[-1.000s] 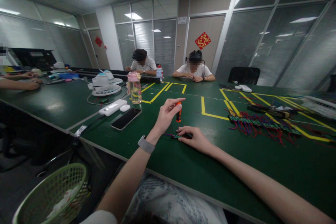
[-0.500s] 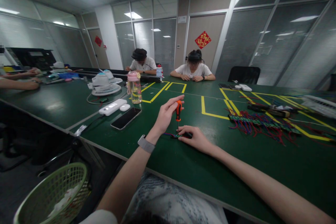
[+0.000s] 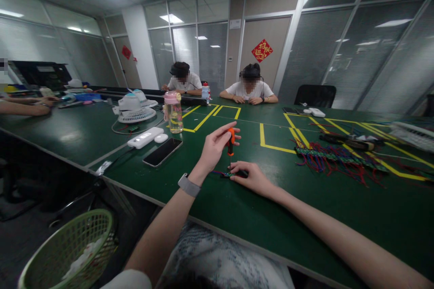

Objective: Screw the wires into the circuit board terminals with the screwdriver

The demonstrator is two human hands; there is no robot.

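My left hand pinches the orange handle of a small screwdriver and holds it upright, tip down on a small green terminal block with coloured wires. My right hand lies on the green table and presses that block down with its fingertips. A grey watch band sits on my left wrist.
A pile of wired terminal blocks lies to the right inside yellow tape lines. A phone, a power strip, a bottle and a fan stand to the left. Two people sit across the table. A green basket is on the floor.
My left hand's fingers have shifted slightly round the screwdriver handle. The right hand has stayed on the block.
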